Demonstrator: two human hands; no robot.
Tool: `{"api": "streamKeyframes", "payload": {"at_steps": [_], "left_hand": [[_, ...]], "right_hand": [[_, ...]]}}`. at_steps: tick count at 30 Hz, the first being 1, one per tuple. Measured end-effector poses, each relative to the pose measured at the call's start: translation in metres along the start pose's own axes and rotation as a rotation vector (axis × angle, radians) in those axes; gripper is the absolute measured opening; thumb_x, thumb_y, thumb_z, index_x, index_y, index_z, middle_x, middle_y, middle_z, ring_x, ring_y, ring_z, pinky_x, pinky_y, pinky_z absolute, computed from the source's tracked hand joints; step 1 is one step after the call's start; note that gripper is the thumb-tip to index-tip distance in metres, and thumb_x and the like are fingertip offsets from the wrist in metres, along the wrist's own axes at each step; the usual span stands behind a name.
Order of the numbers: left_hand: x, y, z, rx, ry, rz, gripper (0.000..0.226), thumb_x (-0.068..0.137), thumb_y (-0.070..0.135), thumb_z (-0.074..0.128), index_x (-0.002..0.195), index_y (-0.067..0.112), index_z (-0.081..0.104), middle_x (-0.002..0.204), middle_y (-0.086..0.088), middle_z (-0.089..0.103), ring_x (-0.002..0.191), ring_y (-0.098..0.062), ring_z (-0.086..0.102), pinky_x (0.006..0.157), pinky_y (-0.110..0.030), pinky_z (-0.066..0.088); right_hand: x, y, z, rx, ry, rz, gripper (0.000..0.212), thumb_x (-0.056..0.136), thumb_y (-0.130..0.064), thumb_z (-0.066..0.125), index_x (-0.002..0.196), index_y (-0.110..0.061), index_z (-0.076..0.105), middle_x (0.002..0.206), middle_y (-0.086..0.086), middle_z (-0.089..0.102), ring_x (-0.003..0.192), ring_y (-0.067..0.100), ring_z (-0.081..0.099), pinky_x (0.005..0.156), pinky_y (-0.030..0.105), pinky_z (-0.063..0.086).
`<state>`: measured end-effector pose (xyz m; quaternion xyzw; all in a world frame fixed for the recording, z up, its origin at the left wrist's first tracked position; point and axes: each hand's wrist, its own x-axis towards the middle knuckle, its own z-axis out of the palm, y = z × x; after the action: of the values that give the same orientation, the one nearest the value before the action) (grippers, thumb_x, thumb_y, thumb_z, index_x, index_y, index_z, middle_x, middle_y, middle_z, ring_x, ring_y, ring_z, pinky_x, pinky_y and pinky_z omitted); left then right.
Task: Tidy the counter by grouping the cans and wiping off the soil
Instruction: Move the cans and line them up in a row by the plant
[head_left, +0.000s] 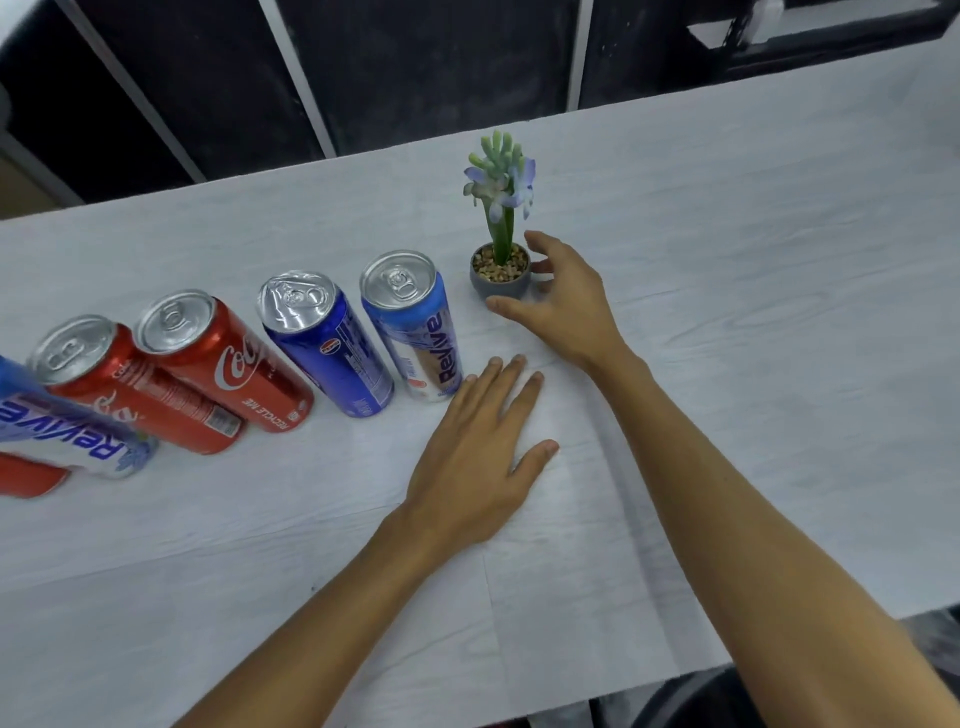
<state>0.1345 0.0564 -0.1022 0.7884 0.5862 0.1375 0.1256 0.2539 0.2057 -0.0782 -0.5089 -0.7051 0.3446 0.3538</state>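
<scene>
White tabletop (753, 291) roomy rightward of right hand (566, 301), spread loosely round small grey ceramic plant pot (498, 286); left hand (478, 452) flat, fingers straight, blue-and-white aluminium "Revive" can (415, 332) just leftward

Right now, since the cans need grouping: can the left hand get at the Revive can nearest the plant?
Probably yes. The left hand lies flat on the counter, its fingers right beside that Revive can, with nothing between them.

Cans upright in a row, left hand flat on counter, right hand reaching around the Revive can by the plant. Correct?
No. The head view shows the right hand cupped around the small plant pot, not the Revive can beside it; grip unclear. Rest holds: cans upright in a row, left hand flat on the counter.
</scene>
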Motion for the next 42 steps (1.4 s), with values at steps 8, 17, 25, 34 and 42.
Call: {"api": "streamKeyframes", "payload": {"at_steps": [8,17,25,34,42], "left_hand": [[0.001,0.001,0.000,0.036,-0.009,-0.003,0.065,0.099,0.055,0.023,0.154,0.022,0.012,0.163,0.004,0.000,0.147,-0.009,-0.011,0.121,-0.034,0.002],[0.003,0.000,0.000,0.039,-0.021,-0.004,0.065,0.100,0.054,0.024,0.154,0.022,0.012,0.163,0.003,0.001,0.147,-0.010,-0.010,0.121,-0.035,0.003],[0.001,0.001,-0.002,0.018,-0.025,0.001,0.065,0.100,0.054,0.025,0.154,0.020,0.013,0.162,0.003,0.001,0.147,-0.009,-0.011,0.121,-0.032,-0.002],[-0.022,-0.003,-0.014,-0.127,-0.057,-0.025,0.063,0.099,0.054,0.028,0.154,0.026,0.012,0.162,0.010,-0.002,0.144,0.000,-0.013,0.119,-0.024,-0.004],[-0.080,-0.026,-0.029,-0.082,-0.046,-0.043,0.063,0.099,0.056,0.025,0.154,0.030,0.010,0.161,0.011,0.000,0.144,0.001,-0.011,0.114,-0.018,-0.012]], "right_hand": [[0.013,0.000,0.008,-0.001,0.022,-0.012,0.078,0.067,-0.034,0.087,0.133,-0.010,0.053,0.125,0.006,0.062,0.107,0.017,0.060,0.092,0.032,0.050],[0.012,0.001,0.009,0.008,0.073,-0.010,0.072,0.064,-0.036,0.088,0.125,-0.011,0.058,0.115,0.005,0.066,0.099,0.015,0.063,0.087,0.030,0.052],[0.001,0.006,0.001,-0.006,0.095,-0.008,0.071,0.065,-0.040,0.087,0.125,-0.013,0.059,0.114,0.000,0.066,0.098,0.009,0.062,0.084,0.021,0.051],[-0.031,0.005,-0.002,-0.013,0.113,-0.017,0.069,0.064,-0.042,0.086,0.123,-0.017,0.059,0.112,-0.003,0.067,0.096,0.007,0.062,0.081,0.015,0.050],[-0.084,-0.008,0.006,-0.023,0.153,0.002,0.067,0.064,-0.042,0.086,0.122,-0.020,0.060,0.109,-0.006,0.066,0.095,0.005,0.062,0.078,0.009,0.046]]}}
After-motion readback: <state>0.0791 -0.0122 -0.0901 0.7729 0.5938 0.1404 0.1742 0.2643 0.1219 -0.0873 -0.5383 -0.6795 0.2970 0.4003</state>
